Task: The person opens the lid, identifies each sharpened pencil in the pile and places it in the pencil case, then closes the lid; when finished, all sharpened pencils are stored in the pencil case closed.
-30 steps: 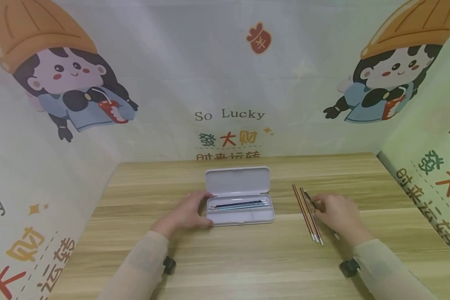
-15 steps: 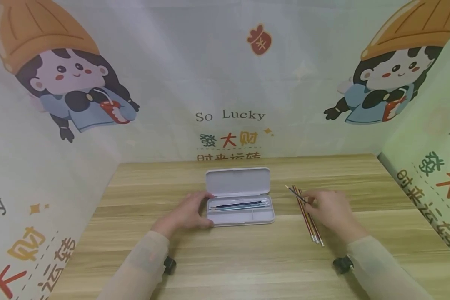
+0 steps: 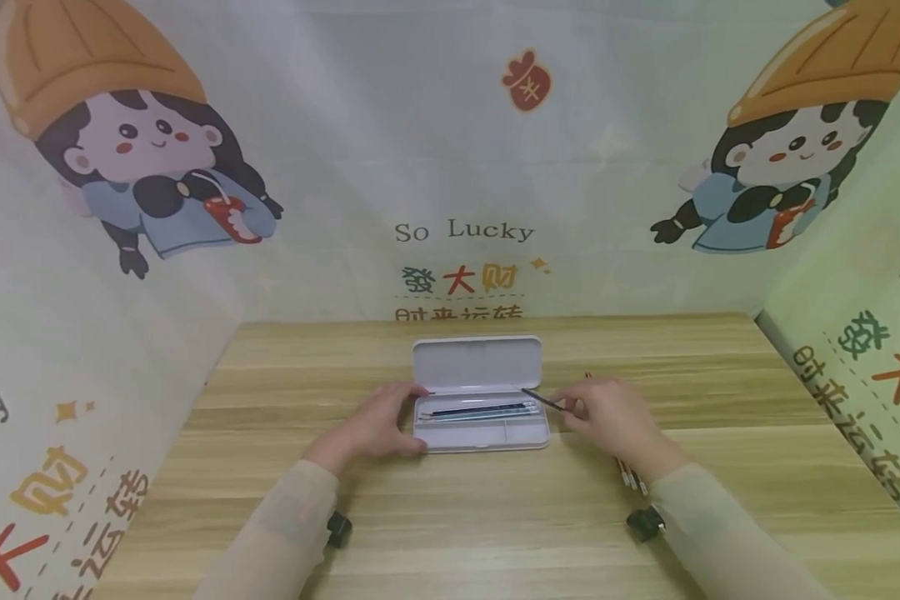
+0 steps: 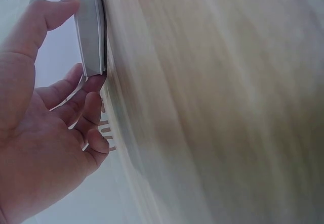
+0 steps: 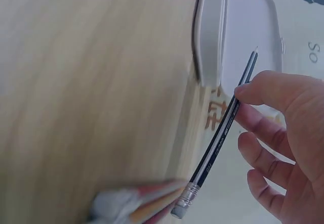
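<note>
An open white pencil case [image 3: 461, 436] lies on the table, its lid [image 3: 477, 363] tilted back. Several blue and dark pencils [image 3: 480, 412] rest in its rear compartment. My left hand [image 3: 367, 422] holds the case's left end, thumb at the front edge and fingers round the back corner. Between thumb and index finger, my right hand [image 3: 618, 419] pinches a black pencil [image 5: 217, 138] with a grey eraser. The pencil's sharpened tip reaches over the case's right rear corner. Below that hand lie striped pencils [image 3: 630, 480], mostly hidden by it.
The wood-grain table [image 3: 435, 525] is bordered at the back and sides by a printed cloth [image 3: 330, 192]. A small black wrist camera [image 3: 645, 524] sits under the right sleeve, and another wrist camera [image 3: 338, 530] under the left.
My right hand has lifted the black pencil from beside the striped pencils and carried it left to the case. My left hand has stayed at the case's left end.
</note>
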Demonstrator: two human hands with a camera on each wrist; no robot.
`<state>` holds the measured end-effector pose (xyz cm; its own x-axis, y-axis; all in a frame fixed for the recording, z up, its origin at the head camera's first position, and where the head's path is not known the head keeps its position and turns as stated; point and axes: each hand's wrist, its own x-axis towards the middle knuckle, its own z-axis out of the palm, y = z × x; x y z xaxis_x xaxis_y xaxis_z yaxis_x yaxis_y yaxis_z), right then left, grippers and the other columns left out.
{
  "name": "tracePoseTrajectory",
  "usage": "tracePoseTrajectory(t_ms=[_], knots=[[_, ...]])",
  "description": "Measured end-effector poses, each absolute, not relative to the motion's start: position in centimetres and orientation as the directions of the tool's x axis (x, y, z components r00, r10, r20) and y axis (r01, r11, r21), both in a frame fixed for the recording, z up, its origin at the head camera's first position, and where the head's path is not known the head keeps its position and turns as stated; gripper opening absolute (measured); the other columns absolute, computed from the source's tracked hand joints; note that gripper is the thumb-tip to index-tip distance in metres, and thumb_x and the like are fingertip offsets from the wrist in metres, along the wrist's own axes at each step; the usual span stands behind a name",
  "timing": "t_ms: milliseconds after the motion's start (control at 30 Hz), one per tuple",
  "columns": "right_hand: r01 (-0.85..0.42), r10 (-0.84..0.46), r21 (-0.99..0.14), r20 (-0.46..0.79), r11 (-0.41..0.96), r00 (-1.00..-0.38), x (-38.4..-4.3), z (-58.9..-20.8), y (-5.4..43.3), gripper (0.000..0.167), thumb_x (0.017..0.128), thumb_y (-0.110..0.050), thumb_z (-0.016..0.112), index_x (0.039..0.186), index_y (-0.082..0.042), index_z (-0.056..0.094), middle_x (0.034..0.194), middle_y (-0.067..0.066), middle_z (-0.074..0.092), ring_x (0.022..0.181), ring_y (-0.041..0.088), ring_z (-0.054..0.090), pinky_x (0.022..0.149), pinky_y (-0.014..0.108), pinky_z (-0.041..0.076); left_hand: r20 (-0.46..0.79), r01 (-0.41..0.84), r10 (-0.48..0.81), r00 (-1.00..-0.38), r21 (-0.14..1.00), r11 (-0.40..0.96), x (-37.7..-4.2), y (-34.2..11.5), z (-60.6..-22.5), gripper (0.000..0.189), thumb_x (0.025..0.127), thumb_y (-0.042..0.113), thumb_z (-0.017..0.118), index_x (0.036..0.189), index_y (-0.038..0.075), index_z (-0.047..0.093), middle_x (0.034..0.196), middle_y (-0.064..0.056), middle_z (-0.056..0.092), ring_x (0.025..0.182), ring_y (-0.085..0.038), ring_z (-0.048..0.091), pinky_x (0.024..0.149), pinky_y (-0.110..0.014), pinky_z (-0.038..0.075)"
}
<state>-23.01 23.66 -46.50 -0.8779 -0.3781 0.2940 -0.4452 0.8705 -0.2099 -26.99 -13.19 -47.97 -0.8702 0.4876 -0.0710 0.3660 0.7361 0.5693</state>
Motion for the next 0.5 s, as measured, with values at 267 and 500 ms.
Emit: tracePoseTrajectory(t_ms=[267,500], knots=[[-0.523,-0.459,-0.183,0.303,0.832,-0.835,-23.8,-45.7,20.7,0.021,0.084,-0.017,0.079,0.104,-0.024,0.081,0.079,-0.014,0.071,0.071,0.006,0.061,0.081,0.045,0.055,-0.051,0.394,0.503,-0.863,0.556,0.732,-27.2,-13.2,-48.0,0.082,0.071,0.027,0.091,0.142,0.007,0.054,0.145,-0.017,0.058,0.135,-0.036,0.051,0.119,-0.054,0.039],[-0.576,-0.531,-0.135,0.266,0.806,-0.805,-25.0,-45.5,17.8,0.021,0.085,-0.017,0.079,0.104,-0.024,0.081,0.093,-0.007,0.074,0.087,0.016,0.068,0.094,0.052,0.055,-0.044,0.395,0.505,-0.862,0.565,0.724,-27.2,-13.1,-48.0,0.081,0.071,0.025,0.091,0.141,0.006,0.055,0.144,-0.018,0.058,0.134,-0.037,0.051,0.119,-0.054,0.039]])
